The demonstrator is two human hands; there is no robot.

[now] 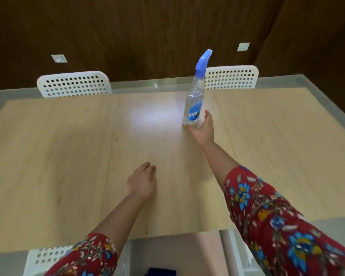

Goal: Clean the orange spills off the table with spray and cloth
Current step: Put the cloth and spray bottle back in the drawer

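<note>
A clear spray bottle (194,100) with a blue trigger head stands upright on the light wooden table (68,156), right of centre toward the far edge. My right hand (202,128) is stretched out at the bottle's base, thumb and fingers spread on either side of it, not closed round it. My left hand (141,182) hovers low over the middle of the table with loosely curled fingers and holds nothing. A dark blue cloth-like thing (161,272) shows below the table's near edge. I see no orange marks on the tabletop.
Two white perforated chairs stand at the far side, one left (74,84) and one right (231,77). Another white chair (46,259) is at the near left. A dark wooden wall rises behind. A bright glare patch (153,116) lies left of the bottle.
</note>
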